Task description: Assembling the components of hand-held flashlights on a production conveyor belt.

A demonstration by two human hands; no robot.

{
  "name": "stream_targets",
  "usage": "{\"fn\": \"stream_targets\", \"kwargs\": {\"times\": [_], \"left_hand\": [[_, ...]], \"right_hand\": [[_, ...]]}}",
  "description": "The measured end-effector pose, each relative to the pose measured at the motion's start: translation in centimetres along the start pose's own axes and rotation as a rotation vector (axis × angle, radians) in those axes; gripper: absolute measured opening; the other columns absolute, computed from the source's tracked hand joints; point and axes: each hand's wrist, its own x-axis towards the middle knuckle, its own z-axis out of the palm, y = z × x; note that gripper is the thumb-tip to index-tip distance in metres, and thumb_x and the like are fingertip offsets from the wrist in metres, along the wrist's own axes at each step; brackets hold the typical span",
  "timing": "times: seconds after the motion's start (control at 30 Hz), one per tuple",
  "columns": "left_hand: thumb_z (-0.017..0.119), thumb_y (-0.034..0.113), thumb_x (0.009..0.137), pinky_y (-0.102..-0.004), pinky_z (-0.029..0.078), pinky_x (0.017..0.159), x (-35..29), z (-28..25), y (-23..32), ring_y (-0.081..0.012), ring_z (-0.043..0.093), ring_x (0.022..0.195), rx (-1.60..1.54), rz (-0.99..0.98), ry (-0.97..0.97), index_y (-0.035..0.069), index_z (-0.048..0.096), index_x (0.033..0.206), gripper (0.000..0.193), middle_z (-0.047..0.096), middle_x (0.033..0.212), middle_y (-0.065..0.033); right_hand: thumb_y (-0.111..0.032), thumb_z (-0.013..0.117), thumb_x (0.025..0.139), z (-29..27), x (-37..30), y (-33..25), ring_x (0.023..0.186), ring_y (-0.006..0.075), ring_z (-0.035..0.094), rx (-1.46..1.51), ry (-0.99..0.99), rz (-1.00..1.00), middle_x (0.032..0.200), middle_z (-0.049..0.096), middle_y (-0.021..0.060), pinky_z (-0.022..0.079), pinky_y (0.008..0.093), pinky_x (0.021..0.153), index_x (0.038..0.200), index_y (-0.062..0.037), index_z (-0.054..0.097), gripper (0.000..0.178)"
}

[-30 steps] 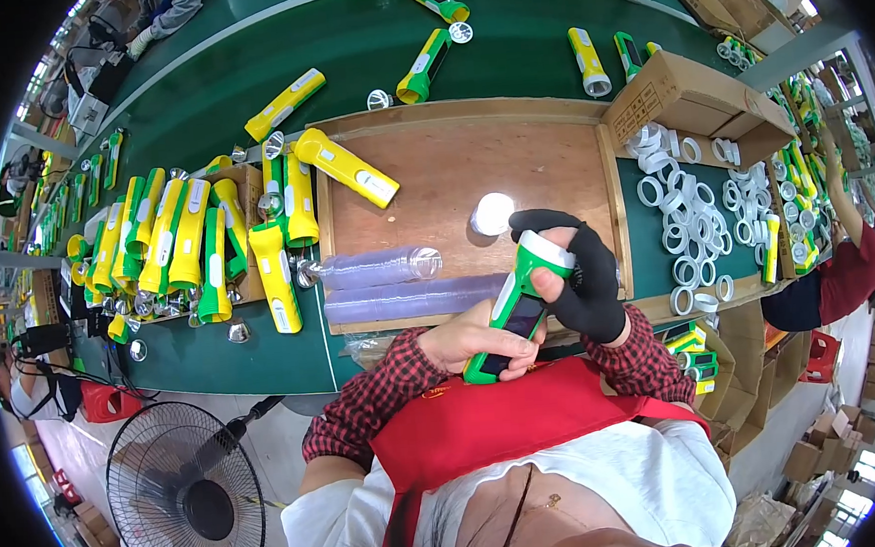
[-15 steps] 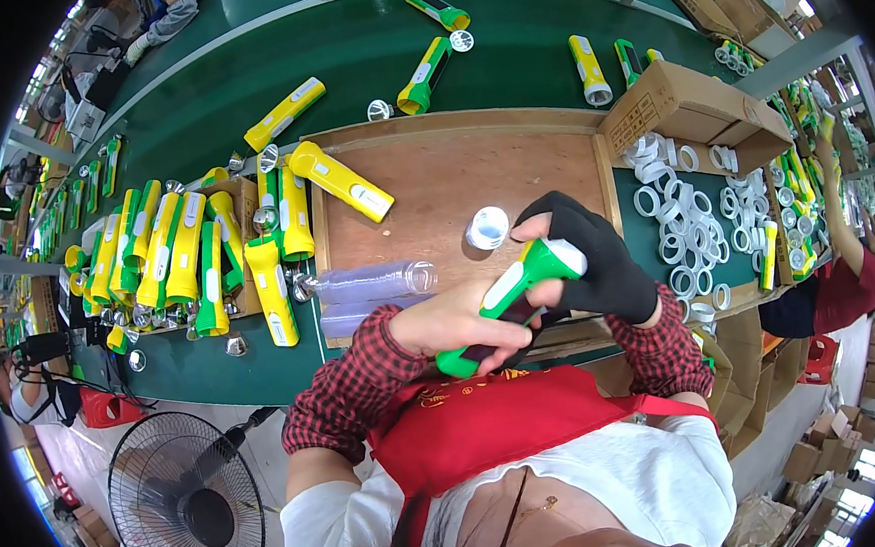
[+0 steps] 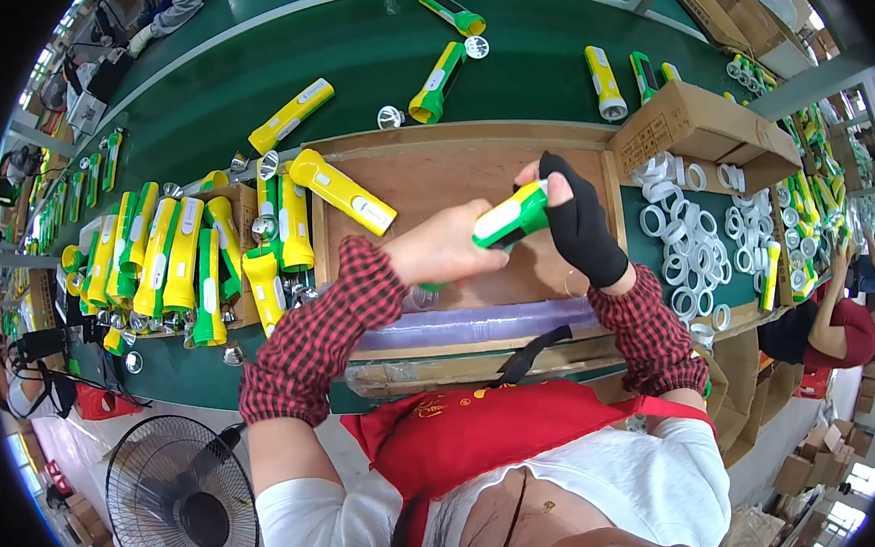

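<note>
Over the wooden tray (image 3: 431,159) I hold a green and yellow flashlight (image 3: 512,217) with both hands. My bare left hand (image 3: 451,243) is wrapped round one part of it, and its fingertips are partly hidden. My right hand (image 3: 583,219), in a black fingerless glove, grips the other end, thumb and fingers closed on it. A yellow flashlight (image 3: 342,192) lies slanted across the tray's left side. Along the tray's near side runs a clear bluish plastic tube (image 3: 481,323), below my hands.
On the left, several yellow and green flashlights (image 3: 161,255) crowd a cardboard box. White rings (image 3: 691,243) are heaped at the right, by a tipped carton (image 3: 705,137). More flashlights lie on the green table (image 3: 365,62) beyond. A fan (image 3: 186,499) stands at lower left.
Both hands have lifted the flashlight away from my apron, over the tray, and turned it. The white ring that stood on the tray no longer shows. My forearms now reach farther forward.
</note>
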Motion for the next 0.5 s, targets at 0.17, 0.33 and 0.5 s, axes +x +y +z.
{"fn": "stream_targets", "kwargs": {"times": [0.17,0.33,0.5], "left_hand": [[0.071,0.036,0.077,-0.0403,0.050,0.082,8.0,-4.5,0.5,-0.0368,0.063,0.095,0.455,0.449,0.289,-0.001,0.050,0.116,0.058,0.062,0.100,-0.0243],[0.064,0.033,0.085,-0.0453,0.049,0.082,17.6,-15.1,-0.1,-0.0313,0.055,0.106,1.161,0.412,1.012,0.008,0.058,0.115,0.040,0.054,0.117,-0.0092],[0.050,0.012,0.091,-0.0510,0.046,0.096,26.1,-21.8,0.7,-0.0336,0.038,0.135,1.447,0.156,0.898,0.015,0.051,0.127,0.037,0.039,0.147,-0.0016]], "right_hand": [[-0.028,0.040,0.103,-3.2,6.1,2.9,0.077,0.0215,0.060,-0.238,0.211,-0.044,0.082,0.061,0.0097,0.046,0.0298,0.070,0.101,-0.0031,0.060,0.032],[-0.019,0.068,0.087,-6.1,12.3,8.6,0.084,0.0317,0.058,-0.581,0.377,-0.131,0.103,0.053,0.0185,0.048,0.0382,0.071,0.107,-0.0036,0.056,0.029],[-0.014,0.076,0.071,-9.4,12.4,18.7,0.104,0.0393,0.051,-0.923,0.266,0.126,0.105,0.054,0.0183,0.044,0.0467,0.086,0.109,-0.0060,0.052,0.046]]}}
